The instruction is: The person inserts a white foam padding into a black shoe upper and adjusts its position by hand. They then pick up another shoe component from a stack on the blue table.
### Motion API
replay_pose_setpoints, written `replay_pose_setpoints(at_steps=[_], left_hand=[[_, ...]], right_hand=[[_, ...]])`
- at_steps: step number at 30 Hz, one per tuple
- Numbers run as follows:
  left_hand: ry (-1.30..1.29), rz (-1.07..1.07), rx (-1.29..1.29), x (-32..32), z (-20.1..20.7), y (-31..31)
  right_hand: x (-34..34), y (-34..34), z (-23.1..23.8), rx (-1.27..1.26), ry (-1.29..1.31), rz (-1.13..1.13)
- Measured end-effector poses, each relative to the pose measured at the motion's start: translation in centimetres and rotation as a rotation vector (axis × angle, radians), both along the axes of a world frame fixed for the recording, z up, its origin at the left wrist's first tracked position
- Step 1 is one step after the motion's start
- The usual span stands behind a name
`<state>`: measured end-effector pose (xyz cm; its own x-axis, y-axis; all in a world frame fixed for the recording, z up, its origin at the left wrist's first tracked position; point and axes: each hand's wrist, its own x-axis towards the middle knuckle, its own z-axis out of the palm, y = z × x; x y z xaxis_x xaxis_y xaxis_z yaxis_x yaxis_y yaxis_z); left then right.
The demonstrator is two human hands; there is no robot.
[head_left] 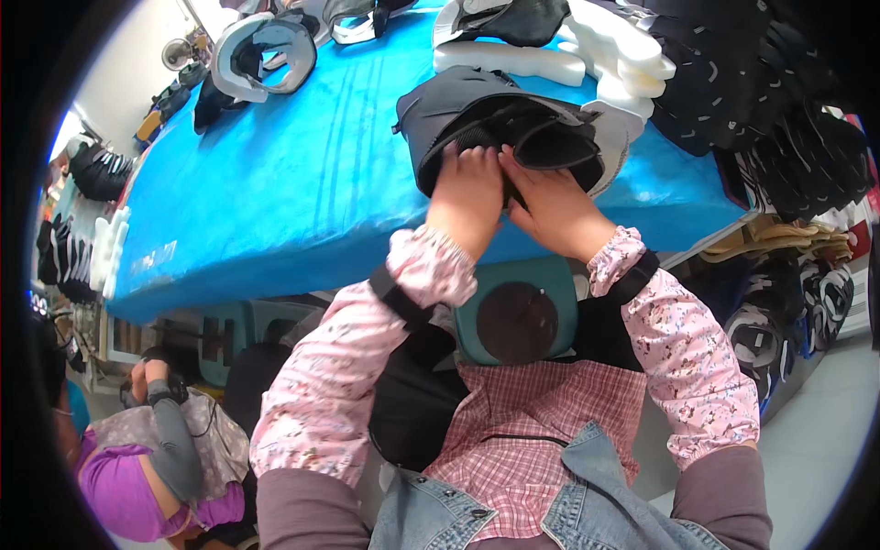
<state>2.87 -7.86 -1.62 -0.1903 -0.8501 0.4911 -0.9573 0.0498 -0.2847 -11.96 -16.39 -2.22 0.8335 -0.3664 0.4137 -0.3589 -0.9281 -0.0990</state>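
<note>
A dark grey padded fabric piece with a white foam lining (477, 115) lies at the near edge of the blue-covered table (302, 192). My left hand (469, 188) grips its lower edge, fingers curled over the black mesh part. My right hand (550, 206) is pressed beside it, fingers tucked under a black strap or inner flap of the same piece. Both hands touch each other at the thumbs. Pink floral sleeves cover my forearms.
White foam shapes (587, 50) and stacks of black padded pieces (761, 82) fill the table's far right. Grey-and-white padded pieces (266, 55) lie at the far left. A teal stool (518, 312) stands below the table edge. Another person in purple (137, 458) sits at lower left.
</note>
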Motion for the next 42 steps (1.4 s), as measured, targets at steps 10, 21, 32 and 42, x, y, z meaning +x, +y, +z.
replay_pose_setpoints(at_steps=[10, 21, 32, 42], left_hand=[[0.056, -0.053, 0.211, 2.8, 2.2, 3.3], [-0.169, 0.103, 0.060, 2.5, -1.4, 4.1], [-0.115, 0.043, -0.064, 3.0, -2.2, 3.9], [0.210, -0.203, -0.358, 0.9, 6.7, 13.0]], right_hand=[[1.6, 1.5, 1.2, 0.157, -0.024, 0.074], [-1.7, 1.8, 0.1, -0.029, -0.030, -0.025], [-0.7, 2.2, -0.3, -0.162, -0.072, -0.033], [1.9, 5.2, 2.7, -0.140, -0.336, 0.106]])
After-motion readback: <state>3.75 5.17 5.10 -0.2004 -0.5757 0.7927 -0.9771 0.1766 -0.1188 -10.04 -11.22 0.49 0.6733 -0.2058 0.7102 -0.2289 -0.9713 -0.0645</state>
